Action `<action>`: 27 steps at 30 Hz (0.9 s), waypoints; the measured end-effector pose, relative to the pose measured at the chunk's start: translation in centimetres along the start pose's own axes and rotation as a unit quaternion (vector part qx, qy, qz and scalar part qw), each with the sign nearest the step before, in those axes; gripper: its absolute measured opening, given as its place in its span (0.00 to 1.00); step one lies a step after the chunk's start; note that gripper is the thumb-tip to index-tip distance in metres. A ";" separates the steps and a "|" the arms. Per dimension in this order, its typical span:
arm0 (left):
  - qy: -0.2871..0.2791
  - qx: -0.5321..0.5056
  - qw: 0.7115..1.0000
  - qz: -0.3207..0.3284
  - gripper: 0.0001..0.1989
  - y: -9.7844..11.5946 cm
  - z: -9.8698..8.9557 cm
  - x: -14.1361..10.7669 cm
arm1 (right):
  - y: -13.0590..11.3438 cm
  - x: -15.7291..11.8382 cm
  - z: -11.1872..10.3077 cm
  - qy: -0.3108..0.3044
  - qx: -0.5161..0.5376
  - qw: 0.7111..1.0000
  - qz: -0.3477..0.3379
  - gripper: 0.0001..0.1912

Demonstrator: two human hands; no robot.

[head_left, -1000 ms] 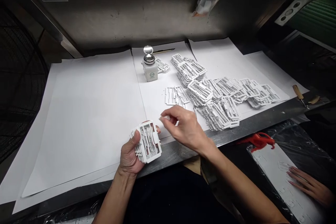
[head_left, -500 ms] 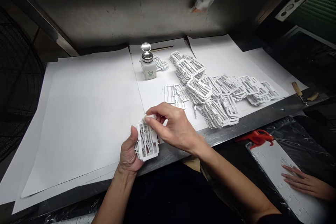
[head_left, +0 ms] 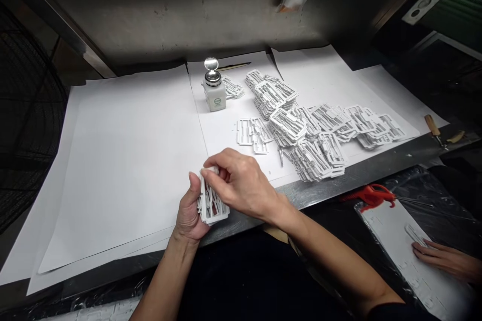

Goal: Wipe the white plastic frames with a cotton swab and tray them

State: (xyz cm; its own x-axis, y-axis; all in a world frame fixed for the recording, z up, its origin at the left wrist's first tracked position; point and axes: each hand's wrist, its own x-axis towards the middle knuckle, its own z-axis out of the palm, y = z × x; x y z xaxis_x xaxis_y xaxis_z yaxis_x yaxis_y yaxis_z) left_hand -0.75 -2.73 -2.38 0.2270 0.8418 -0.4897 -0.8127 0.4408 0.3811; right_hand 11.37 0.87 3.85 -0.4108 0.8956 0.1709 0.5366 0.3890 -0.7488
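Note:
A small stack of white slotted frames [head_left: 213,205] rests in my left hand [head_left: 190,210], whose thumb stands up along the left edge. My right hand [head_left: 244,180] pinches the upper end of the stack between thumb and fingertips. To the right, piles of similar white frames [head_left: 280,123] lie on white paper [head_left: 131,160]. A few loose frames [head_left: 254,133] lie just beyond my right hand. Farther back stands a white bottle [head_left: 215,96] with its metal lid up, with more frames [head_left: 232,88] beside it.
A metal-tipped tool [head_left: 280,157] lies by the piles, and a thin dark tool [head_left: 235,66] behind the bottle. A wooden-handled tool [head_left: 432,125] and red air gun [head_left: 374,194] are at right. Another person's hand [head_left: 444,260] touches a white sheet [head_left: 399,230].
My right fingertips have shifted slightly left over the stack, and the stack looks narrower and more turned. The other person's hand has moved right and down. The view has shifted slightly.

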 end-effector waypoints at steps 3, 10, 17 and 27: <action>-0.016 -0.010 1.000 -0.003 0.20 0.3 0.1 -0.1 | -0.6 -0.6 0.6 -0.053 -0.012 0.998 -0.017 0.06; 0.011 0.007 1.000 -0.008 0.27 0.9 0.1 0.1 | -0.5 -4.0 0.3 -0.161 -0.050 0.982 -0.082 0.07; -0.045 0.000 0.999 0.010 0.24 1.1 -0.5 0.5 | 1.3 -5.1 -1.6 -0.071 -0.015 0.997 -0.008 0.07; -0.007 0.001 1.000 0.025 0.23 1.1 -0.1 0.3 | 1.0 -4.4 0.2 -0.043 0.004 0.999 0.008 0.09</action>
State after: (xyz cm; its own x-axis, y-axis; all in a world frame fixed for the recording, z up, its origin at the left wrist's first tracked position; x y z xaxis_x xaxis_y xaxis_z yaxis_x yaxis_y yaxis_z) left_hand -1.63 -2.02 -2.19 0.1932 0.8674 -0.4585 -0.8217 0.3984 0.4075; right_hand 13.55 -2.71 2.23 -0.4643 0.8796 0.1040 0.5383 0.3735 -0.7555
